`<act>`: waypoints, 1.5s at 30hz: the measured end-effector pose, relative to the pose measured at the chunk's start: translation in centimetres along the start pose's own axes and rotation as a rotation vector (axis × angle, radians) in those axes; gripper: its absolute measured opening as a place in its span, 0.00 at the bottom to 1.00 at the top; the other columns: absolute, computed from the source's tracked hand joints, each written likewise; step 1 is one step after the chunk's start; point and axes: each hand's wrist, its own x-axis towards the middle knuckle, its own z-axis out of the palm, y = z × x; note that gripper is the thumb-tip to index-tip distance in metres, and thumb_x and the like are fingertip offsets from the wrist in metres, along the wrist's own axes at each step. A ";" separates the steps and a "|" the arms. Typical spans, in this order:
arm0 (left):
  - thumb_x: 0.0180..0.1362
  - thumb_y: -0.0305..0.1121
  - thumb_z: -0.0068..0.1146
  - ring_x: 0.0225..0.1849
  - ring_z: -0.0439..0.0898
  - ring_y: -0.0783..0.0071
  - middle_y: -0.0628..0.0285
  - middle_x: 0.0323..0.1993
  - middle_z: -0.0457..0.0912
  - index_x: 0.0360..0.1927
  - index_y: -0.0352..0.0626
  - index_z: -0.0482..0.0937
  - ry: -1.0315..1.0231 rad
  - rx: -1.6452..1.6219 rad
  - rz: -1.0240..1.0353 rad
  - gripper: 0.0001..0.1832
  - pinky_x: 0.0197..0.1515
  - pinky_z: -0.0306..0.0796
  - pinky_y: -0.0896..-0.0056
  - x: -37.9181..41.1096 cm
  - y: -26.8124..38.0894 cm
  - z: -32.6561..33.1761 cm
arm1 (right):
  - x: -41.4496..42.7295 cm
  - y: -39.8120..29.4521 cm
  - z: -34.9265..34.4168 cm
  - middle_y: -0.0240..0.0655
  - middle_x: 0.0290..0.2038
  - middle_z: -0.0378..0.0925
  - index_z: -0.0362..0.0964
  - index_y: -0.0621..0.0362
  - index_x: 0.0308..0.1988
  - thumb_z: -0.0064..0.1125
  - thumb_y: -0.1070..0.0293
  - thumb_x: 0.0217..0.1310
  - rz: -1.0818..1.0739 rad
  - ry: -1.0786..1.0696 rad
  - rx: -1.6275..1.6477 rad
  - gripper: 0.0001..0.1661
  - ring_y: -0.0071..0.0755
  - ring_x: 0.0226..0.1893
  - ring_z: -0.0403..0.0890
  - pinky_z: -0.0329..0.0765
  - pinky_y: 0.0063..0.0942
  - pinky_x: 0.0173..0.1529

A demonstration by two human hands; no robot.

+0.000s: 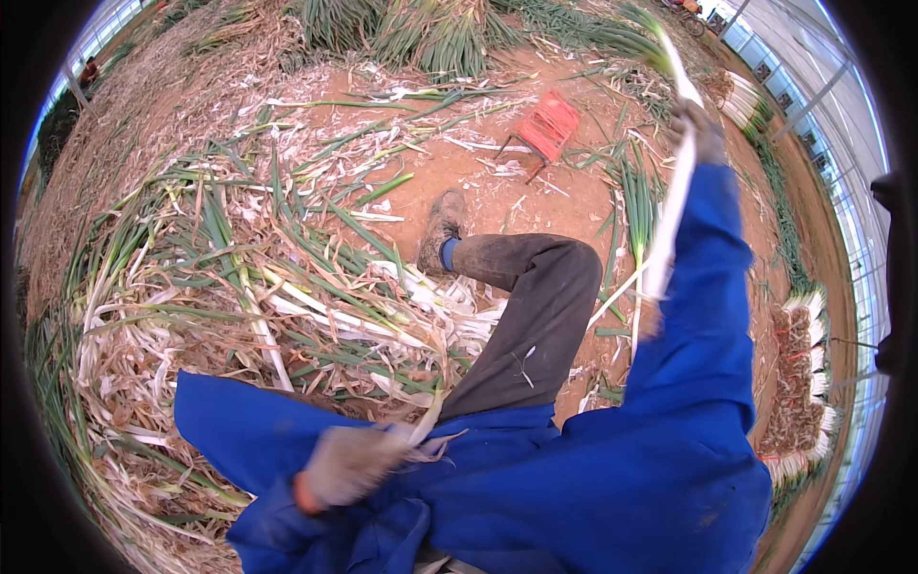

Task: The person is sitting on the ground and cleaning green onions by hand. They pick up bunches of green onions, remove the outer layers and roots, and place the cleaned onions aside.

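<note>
My right hand [699,133], in a dirty glove, is raised at the upper right and grips a long green onion [673,215]. The onion's green leaves point away from me, and its white shaft runs down along my blue sleeve. Low in front of my body, my gloved left hand [351,463] is blurred by motion. Its fingers are closed on a pale stripped leaf [428,420], with thin dry shreds hanging beside it. Beyond my right forearm, another green onion [638,208] lies on the soil.
Peeled leaves and husks [287,301] lie in a deep heap on the left. A small stool with red strands [549,129] stands ahead, beyond my shoe [439,229]. Unpeeled onions [430,36] are piled at the back. Bundled onions [796,402] line the right side.
</note>
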 end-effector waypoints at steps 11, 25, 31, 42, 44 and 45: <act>0.63 0.48 0.47 0.32 0.78 0.72 0.62 0.27 0.78 0.46 0.37 0.72 2.196 -0.442 -0.078 0.22 0.29 0.73 0.73 -37.3 -14.4 -12.9 | -10.4 20.8 -41.1 0.33 0.24 0.74 0.73 0.63 0.41 0.58 0.58 0.59 0.429 0.529 -0.450 0.18 0.23 0.20 0.72 0.70 0.22 0.23; 0.62 0.47 0.48 0.37 0.77 0.66 0.59 0.35 0.79 0.45 0.38 0.75 1.217 -0.954 -0.875 0.21 0.40 0.73 0.67 -8.6 -16.6 6.6 | -3.1 15.6 15.3 0.39 0.40 0.78 0.69 0.59 0.51 0.46 0.53 0.66 0.111 -0.756 -0.605 0.23 0.30 0.41 0.79 0.76 0.26 0.44; 0.62 0.46 0.47 0.39 0.77 0.66 0.59 0.37 0.79 0.45 0.39 0.75 1.244 -1.081 -0.937 0.20 0.42 0.72 0.66 -7.4 -19.3 6.0 | -10.8 24.4 28.7 0.43 0.39 0.79 0.68 0.61 0.51 0.50 0.58 0.64 -0.003 -1.403 -0.948 0.21 0.34 0.41 0.80 0.75 0.29 0.45; 0.63 0.43 0.46 0.42 0.77 0.66 0.59 0.40 0.79 0.46 0.40 0.76 1.256 -1.156 -1.168 0.18 0.46 0.71 0.65 -12.3 -21.8 5.1 | -28.0 36.6 34.2 0.52 0.45 0.74 0.62 0.60 0.56 0.61 0.53 0.52 0.220 -1.735 -1.437 0.36 0.50 0.48 0.75 0.71 0.41 0.51; 0.63 0.43 0.46 0.43 0.77 0.66 0.59 0.40 0.79 0.46 0.40 0.76 1.253 -1.153 -1.167 0.18 0.47 0.71 0.65 -13.2 -21.2 5.2 | -29.3 39.8 30.7 0.51 0.44 0.75 0.63 0.60 0.54 0.61 0.51 0.51 0.166 -1.728 -1.460 0.36 0.51 0.48 0.75 0.72 0.41 0.51; 0.63 0.43 0.46 0.43 0.77 0.66 0.59 0.41 0.79 0.46 0.40 0.76 1.253 -1.141 -1.172 0.18 0.48 0.70 0.65 -13.4 -20.5 5.9 | -30.4 41.8 28.7 0.50 0.43 0.75 0.64 0.61 0.54 0.61 0.49 0.50 0.127 -1.725 -1.471 0.36 0.51 0.48 0.75 0.72 0.41 0.51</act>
